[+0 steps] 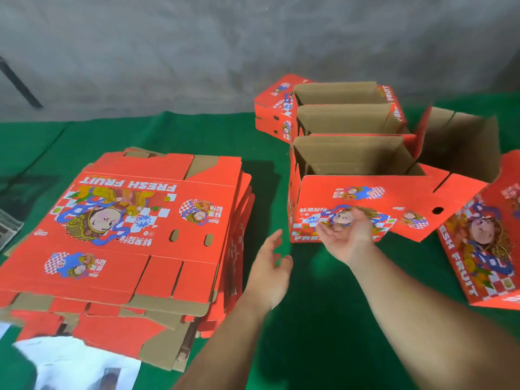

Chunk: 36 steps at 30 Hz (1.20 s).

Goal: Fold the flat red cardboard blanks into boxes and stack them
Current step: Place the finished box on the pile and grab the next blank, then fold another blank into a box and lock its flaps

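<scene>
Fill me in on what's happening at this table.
A person is folding red fruit-box blanks. Both hands are empty right now: the left hand hovers beside the stack of flat blanks, and the right hand is open, palm up, in front of the nearest folded box. More folded boxes stand behind it.

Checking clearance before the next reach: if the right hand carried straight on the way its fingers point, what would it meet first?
Probably the printed front wall of the nearest folded box: the right hand is open, palm up, just before it. Depth is unclear.

Light: was even, bright, diffuse.
Shadows: were soft, under the blank stack.
Blur: softened both hands and frame edges.
Distortion: wide-angle bending showed at borders.
</scene>
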Motion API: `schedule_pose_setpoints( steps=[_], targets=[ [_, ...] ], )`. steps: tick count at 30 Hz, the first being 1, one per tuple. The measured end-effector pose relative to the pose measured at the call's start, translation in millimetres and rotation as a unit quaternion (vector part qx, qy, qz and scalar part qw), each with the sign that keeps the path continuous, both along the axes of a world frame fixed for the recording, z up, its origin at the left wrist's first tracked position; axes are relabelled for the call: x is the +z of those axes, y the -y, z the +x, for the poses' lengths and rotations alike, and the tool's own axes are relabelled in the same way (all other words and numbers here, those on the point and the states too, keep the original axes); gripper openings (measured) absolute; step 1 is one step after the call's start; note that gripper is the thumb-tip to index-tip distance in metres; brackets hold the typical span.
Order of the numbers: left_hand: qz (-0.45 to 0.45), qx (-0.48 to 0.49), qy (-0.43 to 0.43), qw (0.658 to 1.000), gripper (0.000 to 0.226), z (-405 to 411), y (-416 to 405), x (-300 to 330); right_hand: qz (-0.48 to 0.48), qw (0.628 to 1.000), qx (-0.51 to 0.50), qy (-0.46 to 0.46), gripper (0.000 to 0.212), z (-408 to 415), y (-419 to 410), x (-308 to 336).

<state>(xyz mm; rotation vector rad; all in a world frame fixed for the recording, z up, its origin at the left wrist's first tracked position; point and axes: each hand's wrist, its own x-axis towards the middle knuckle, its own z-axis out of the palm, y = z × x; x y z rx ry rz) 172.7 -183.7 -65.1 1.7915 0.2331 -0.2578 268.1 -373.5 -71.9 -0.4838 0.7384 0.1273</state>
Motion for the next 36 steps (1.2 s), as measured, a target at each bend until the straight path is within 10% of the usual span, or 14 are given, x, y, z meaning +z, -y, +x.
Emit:
schedule_pose_setpoints(
  steps=[4,8,14,25,29,36],
  targets=[
    [0.091,-0.018,0.099,0.991,0.046,10,-12,18,-0.055,0.997,0.051,-0.001,0.018,20,-15,-1],
    [0.308,0.04,0.286,0.906,0.038,23,-52,36,-0.148,0.981,0.117,-0.043,0.037,9,-52,7],
    [0.52,-0.042,-0.015,0.853,0.074,9,-86,28,-0.23,0.914,0.332,0.036,0.014,-52,-140,34],
    [0.331,0.024,0.271,0.904,0.047,-92,-75,43,-0.374,0.905,0.2,-0.008,0.018,-104,-92,51],
    [0.307,0.223,0.157,0.912,0.068,-85,-135,40,-0.376,0.92,0.076,-0.082,0.017,-145,-29,50],
    [0.104,0.183,0.135,0.968,0.058,-93,-123,49,-0.362,0.931,0.01,-0.038,0.022,-190,29,59]
  ],
)
